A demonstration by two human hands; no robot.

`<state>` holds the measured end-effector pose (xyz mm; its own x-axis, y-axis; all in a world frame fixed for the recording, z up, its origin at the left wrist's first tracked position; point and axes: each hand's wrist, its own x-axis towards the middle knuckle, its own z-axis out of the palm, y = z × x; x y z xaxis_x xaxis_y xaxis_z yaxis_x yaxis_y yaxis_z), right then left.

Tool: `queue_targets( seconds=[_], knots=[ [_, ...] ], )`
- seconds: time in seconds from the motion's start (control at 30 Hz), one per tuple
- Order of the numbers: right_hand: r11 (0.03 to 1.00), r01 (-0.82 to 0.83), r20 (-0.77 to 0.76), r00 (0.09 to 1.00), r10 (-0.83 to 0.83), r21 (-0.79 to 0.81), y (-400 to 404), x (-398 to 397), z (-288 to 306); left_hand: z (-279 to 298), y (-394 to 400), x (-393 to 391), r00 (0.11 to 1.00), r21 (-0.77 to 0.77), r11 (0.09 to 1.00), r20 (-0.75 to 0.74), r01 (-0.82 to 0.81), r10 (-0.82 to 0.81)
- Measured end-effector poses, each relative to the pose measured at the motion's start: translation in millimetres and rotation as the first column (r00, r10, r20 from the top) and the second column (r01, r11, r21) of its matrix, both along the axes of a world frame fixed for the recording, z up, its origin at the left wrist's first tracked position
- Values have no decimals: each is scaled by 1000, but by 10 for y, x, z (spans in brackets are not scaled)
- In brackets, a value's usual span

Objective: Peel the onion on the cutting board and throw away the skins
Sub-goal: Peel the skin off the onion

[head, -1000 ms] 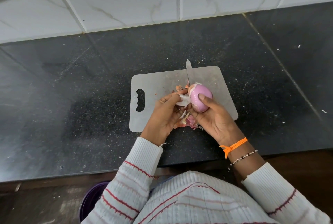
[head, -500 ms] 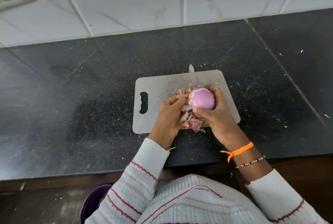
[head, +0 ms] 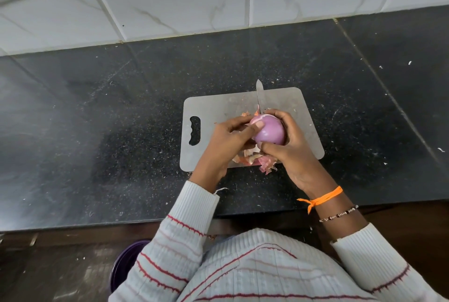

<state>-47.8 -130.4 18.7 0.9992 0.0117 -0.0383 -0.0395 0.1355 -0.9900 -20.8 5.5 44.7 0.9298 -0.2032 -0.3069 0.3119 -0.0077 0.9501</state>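
Observation:
A smooth purple onion (head: 268,129) is held just above the grey cutting board (head: 218,107). My right hand (head: 289,148) grips it from the right and below, fingers curled round it. My left hand (head: 228,139) is at its left side, thumb pressed on the onion's top left, fingers curled toward it. Loose papery skins (head: 257,159) lie on the board's near edge under my hands. A knife blade (head: 260,96) sticks out beyond the onion, pointing away; its handle is hidden.
The board lies on a black speckled counter (head: 97,131) with a white tiled wall behind. A purple bin (head: 124,263) stands on the floor below the counter's front edge, left of my body. Small scraps dot the counter.
The onion has turned in my right hand, which now wraps it further round. My left thumb has moved up onto the onion; the white skin piece it pinched earlier is no longer visible.

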Motion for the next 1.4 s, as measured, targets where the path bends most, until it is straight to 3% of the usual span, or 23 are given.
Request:
queue_targets(
  seconds=[0.2,0.43,0.63,0.97,1.4],
  knots=[
    [998,-13,-1,1000,13,-66,-34,-7,-47,8,57,-22,1000,-95,995,-14,26,-28],
    [937,20,72,997,5,-349,-1,6,-92,-26,-53,-31,991,-41,992,-73,-120,117],
    [908,30,91,996,9,-417,31,3,-95,-44,-42,-29,983,-47,987,-108,-151,146],
    [954,31,38,999,-21,-299,-20,20,-127,-69,-80,-8,996,16,996,-17,-85,85],
    [997,51,1,999,-51,58,-50,40,-59,-139,-82,38,983,127,989,177,-79,55]
  ],
)
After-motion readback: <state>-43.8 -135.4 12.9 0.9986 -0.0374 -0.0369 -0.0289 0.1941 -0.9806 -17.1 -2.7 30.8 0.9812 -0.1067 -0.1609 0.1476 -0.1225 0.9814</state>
